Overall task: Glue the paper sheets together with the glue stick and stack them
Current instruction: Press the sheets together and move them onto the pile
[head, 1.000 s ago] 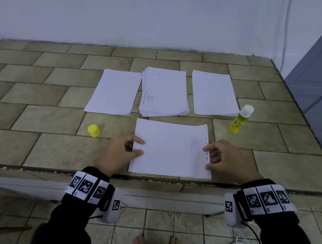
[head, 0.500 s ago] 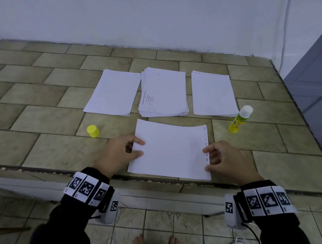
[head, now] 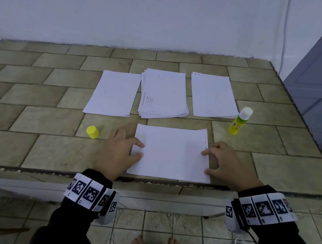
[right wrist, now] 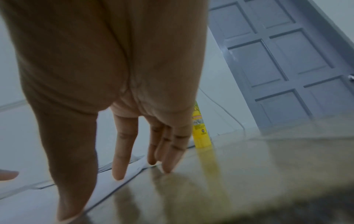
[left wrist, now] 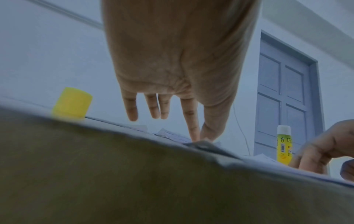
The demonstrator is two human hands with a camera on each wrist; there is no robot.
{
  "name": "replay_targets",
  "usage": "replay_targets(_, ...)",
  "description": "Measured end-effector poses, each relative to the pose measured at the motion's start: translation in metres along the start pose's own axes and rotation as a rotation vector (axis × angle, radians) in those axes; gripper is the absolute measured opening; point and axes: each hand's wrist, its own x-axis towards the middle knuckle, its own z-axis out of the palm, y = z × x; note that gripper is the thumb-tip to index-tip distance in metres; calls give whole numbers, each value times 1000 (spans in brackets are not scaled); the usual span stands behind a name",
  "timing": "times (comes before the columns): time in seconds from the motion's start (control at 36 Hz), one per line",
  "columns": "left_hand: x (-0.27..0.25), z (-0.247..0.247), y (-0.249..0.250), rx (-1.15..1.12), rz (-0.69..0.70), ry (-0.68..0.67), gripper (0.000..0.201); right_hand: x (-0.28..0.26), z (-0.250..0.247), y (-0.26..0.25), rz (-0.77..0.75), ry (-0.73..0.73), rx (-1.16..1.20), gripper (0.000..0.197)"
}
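head view, tiled counter (head: 31,146): one paper sheet (head: 170,153) at the near edge. left hand (head: 118,151) pinches its left edge with thumb and forefinger; right hand (head: 230,164) rests relaxed fingertips on its right edge. glue stick (head: 239,121) upright, far right (yellow cap (head: 92,132) apart, left). three paper piles (head: 163,93) behind.

You get dim, bluish, even light with soft shadows. Both wrist views blur badly near the surface (left wrist: 134,174). Head view bows at its edges.
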Motion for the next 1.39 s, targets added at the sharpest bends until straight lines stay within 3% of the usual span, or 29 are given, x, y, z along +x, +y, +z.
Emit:
replay_targets(0.08, 6, 3, 4, 44, 63, 56, 24, -2, -2, -8, 39, 6, -168, 50)
replay_targets(0.17, 15, 13, 8, 103, 75, 27, 72, -5, -2, -15, 63, 9, -253, 48)
replay_targets(0.22, 19, 22, 9, 204, 65, -33, 86, -5, 0, -19, 72, 15, -312, 44)
replay_targets(0.31, 23, 34, 6, 308, 75, -65, 86, -2, 10, -32, 13, 142, -349, 36)
replay_targets(0.39, 23, 38, 3, 331, 81, -57, 83, 4, 27, -54, -132, 278, -224, 42)
replay_targets(0.47, 20, 39, 2, 325, 93, -32, 80, 15, 50, -79, -153, 122, -193, 66)
replay_targets(0.61, 21, 42, -2, 316, 125, 4, 71, 43, 81, -101, -165, 79, -280, 62)
replay_targets(0.69, 22, 43, -3, 342, 128, 22, 65, 53, 89, -90, -159, 145, -323, 81)
replay_targets(0.81, 22, 44, -2, 333, 119, 27, 71, 52, 89, -68, -134, 208, -318, 78)
replay_targets(1.06, 22, 45, -2, 350, 98, 28, 75, 38, 53, -9, 78, 291, -357, 86)
replay_targets(1.22, 22, 47, -1, 343, 82, 39, 71, 36, 42, -16, 90, 261, -374, 81)
replay_targets(1.31, 22, 47, -1, 326, 90, 63, 66, 36, 48, -35, -20, 316, -392, 77)
replay_targets(1.39, 21, 47, -1, 323, 97, 65, 69, 40, 66, -63, -209, 215, -362, 84)
